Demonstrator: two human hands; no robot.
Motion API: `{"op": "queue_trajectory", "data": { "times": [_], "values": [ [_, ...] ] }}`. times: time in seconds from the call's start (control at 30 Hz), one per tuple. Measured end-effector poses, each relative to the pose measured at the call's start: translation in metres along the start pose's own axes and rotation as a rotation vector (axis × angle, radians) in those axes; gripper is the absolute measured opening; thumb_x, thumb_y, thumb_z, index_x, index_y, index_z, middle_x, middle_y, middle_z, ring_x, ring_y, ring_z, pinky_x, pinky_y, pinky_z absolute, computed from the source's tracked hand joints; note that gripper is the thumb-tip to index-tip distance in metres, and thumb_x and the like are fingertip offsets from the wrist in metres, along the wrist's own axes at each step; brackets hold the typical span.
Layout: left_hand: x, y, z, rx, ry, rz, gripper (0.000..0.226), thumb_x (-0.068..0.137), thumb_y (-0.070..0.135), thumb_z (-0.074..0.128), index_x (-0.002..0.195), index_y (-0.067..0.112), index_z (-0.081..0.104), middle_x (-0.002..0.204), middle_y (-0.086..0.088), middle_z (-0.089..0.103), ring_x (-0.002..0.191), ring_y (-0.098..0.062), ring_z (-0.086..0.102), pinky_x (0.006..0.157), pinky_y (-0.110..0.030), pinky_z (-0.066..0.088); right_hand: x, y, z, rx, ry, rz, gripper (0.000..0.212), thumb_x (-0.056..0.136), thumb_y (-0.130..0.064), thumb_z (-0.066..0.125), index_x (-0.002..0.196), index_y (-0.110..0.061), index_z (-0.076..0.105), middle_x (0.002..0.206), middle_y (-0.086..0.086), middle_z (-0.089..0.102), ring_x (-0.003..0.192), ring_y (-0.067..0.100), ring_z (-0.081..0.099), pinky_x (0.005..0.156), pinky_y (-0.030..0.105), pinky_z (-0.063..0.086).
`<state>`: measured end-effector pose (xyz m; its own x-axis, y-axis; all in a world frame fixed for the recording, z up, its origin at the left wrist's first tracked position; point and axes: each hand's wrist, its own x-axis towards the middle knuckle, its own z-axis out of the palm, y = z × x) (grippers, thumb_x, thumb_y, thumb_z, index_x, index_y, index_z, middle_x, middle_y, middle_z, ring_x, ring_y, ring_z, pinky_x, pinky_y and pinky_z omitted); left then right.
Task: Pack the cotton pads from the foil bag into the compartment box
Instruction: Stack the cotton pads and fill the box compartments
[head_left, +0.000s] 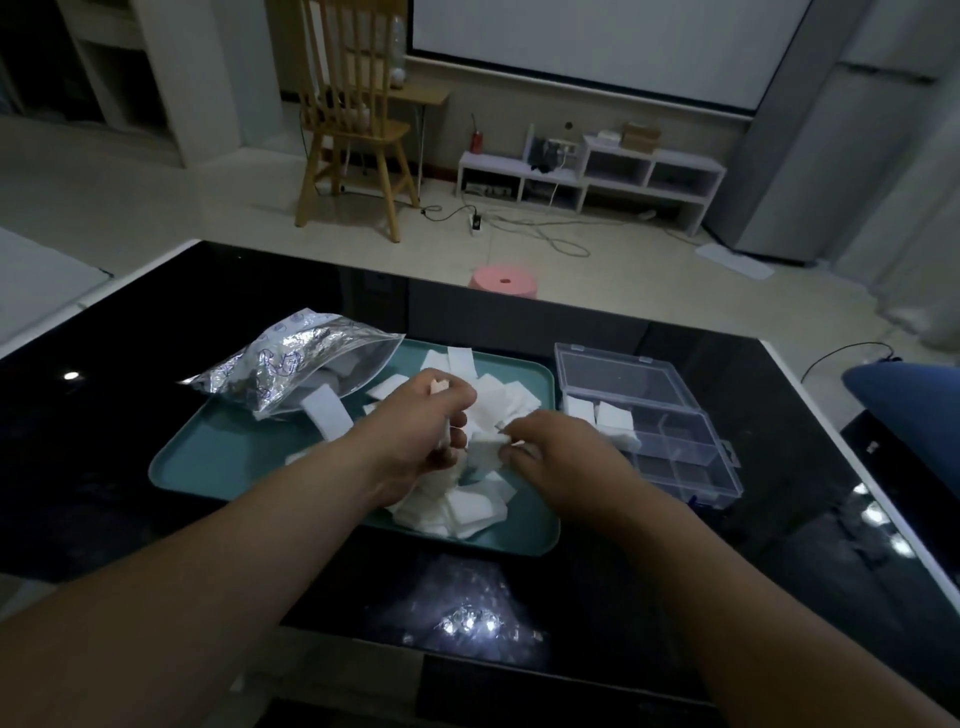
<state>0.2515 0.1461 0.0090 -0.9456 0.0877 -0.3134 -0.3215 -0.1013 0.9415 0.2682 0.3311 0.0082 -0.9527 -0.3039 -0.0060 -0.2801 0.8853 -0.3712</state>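
Black and glossy, the bench (104, 441) throws back lamp glare at its near edge. Past that, a loose heap of cotton pads (457, 512) lies on a teal tray (208, 457). Over the heap, the left hand (426, 426) has its fingers curled round what looks like a small stack of pads. The right hand (556, 452) pinches the edge of another between thumb and fingertips.

These pads should be light, soft and floppy and may cling together, so a gentle pinch at a corner ought to lift one without crushing it.

Farther left, the foil bag (291, 364) lies open-mouthed across the tray with a few pads inside. Just beside the tray on the right stands the compartment box (675, 447), lid back, with pads in its far left cells. Beyond, a pink stool (503, 280) sits on the floor.
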Motion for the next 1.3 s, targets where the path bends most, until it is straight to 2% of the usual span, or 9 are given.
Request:
{"op": "queue_trajectory", "data": {
  "times": [0.13, 0.23, 0.47, 0.63, 0.8, 0.97, 1.07, 1.2, 1.3],
  "values": [
    [-0.003, -0.002, 0.004, 0.232, 0.100, 0.208, 0.010, 0.102, 0.030, 0.058, 0.110, 0.026, 0.060, 0.100, -0.005, 0.065, 0.083, -0.017, 0.063, 0.064, -0.029, 0.051, 0.003, -0.004, -0.003, 0.175, 0.125, 0.072, 0.019, 0.100, -0.033, 0.062, 0.112, -0.025, 0.073, 0.110, -0.010, 0.062, 0.100, 0.008, 0.053, 0.081, 0.029, 0.039],
    [-0.004, -0.006, 0.005, 0.315, 0.127, 0.276, 0.007, 0.102, 0.034, 0.056, 0.109, 0.033, 0.058, 0.103, -0.004, 0.069, 0.091, -0.022, 0.068, 0.074, -0.037, 0.058, 0.006, -0.005, -0.002, 0.321, 0.161, 0.184, 0.014, 0.099, -0.031, 0.064, 0.093, -0.020, 0.070, 0.092, -0.008, 0.068, 0.084, 0.014, 0.066, 0.073, 0.034, 0.054],
    [-0.005, -0.017, 0.015, 0.297, -0.129, 0.229, 0.023, 0.108, 0.036, 0.048, 0.130, 0.038, 0.055, 0.111, 0.002, 0.072, 0.093, -0.017, 0.074, 0.074, -0.028, 0.060, 0.009, -0.016, 0.000, 0.522, 0.102, 0.151, 0.018, 0.102, -0.019, 0.060, 0.093, -0.013, 0.075, 0.076, -0.003, 0.074, 0.057, 0.005, 0.070, 0.050, 0.017, 0.049],
    [0.006, -0.014, 0.013, 0.048, -0.071, 0.110, 0.013, 0.103, 0.027, 0.059, 0.112, 0.017, 0.061, 0.092, -0.008, 0.070, 0.073, -0.018, 0.068, 0.059, -0.031, 0.053, 0.012, -0.012, -0.006, 0.777, 0.051, 0.163, 0.019, 0.100, -0.009, 0.062, 0.108, -0.014, 0.078, 0.091, 0.001, 0.077, 0.071, 0.011, 0.072, 0.061, 0.020, 0.055],
    [0.013, -0.002, 0.001, -0.157, 0.099, -0.009, 0.019, 0.101, 0.034, 0.063, 0.112, 0.019, 0.066, 0.097, -0.009, 0.065, 0.064, -0.015, 0.065, 0.055, -0.026, 0.053, 0.013, -0.006, 0.006, 0.358, 0.070, 0.177, 0.016, 0.098, -0.020, 0.066, 0.111, -0.022, 0.076, 0.104, -0.011, 0.073, 0.093, 0.009, 0.067, 0.076, 0.022, 0.052],
    [0.003, 0.004, 0.007, -0.228, -0.125, -0.123, 0.042, 0.099, 0.048, 0.061, 0.124, 0.016, 0.068, 0.104, -0.009, 0.073, 0.089, -0.025, 0.069, 0.087, -0.046, 0.062, 0.008, -0.016, -0.004, 0.340, 0.263, 0.032, 0.017, 0.101, -0.037, 0.061, 0.115, -0.030, 0.066, 0.112, -0.019, 0.061, 0.100, -0.001, 0.055, 0.077, 0.018, 0.040],
    [0.000, 0.005, 0.011, -0.288, -0.282, -0.186, 0.051, 0.095, 0.055, 0.062, 0.125, 0.014, 0.069, 0.117, -0.014, 0.074, 0.107, -0.025, 0.073, 0.088, -0.043, 0.062, 0.003, -0.021, -0.018, 0.473, 0.122, -0.078, 0.030, 0.090, -0.039, 0.077, 0.111, -0.026, 0.061, 0.110, -0.016, 0.061, 0.099, -0.010, 0.060, 0.077, 0.012, 0.046],
    [-0.002, 0.006, 0.019, -0.330, -0.384, -0.234, 0.059, 0.092, 0.060, 0.059, 0.120, 0.009, 0.070, 0.108, -0.010, 0.075, 0.100, -0.023, 0.074, 0.086, -0.035, 0.060, 0.000, -0.018, -0.006, 0.470, 0.038, -0.062, 0.048, 0.072, -0.047, 0.086, 0.096, -0.031, 0.048, 0.102, -0.001, 0.066, 0.091, 0.020, 0.071, 0.076, 0.050, 0.061],
    [-0.006, 0.007, 0.024, -0.357, -0.409, -0.240, 0.049, 0.093, 0.059, 0.057, 0.102, 0.013, 0.071, 0.093, -0.005, 0.075, 0.086, -0.019, 0.075, 0.069, -0.029, 0.062, -0.002, -0.013, -0.008, 0.516, 0.054, -0.090, 0.048, 0.070, -0.050, 0.084, 0.094, -0.034, 0.045, 0.102, -0.001, 0.066, 0.092, 0.026, 0.071, 0.076, 0.053, 0.060]
  ]
}}
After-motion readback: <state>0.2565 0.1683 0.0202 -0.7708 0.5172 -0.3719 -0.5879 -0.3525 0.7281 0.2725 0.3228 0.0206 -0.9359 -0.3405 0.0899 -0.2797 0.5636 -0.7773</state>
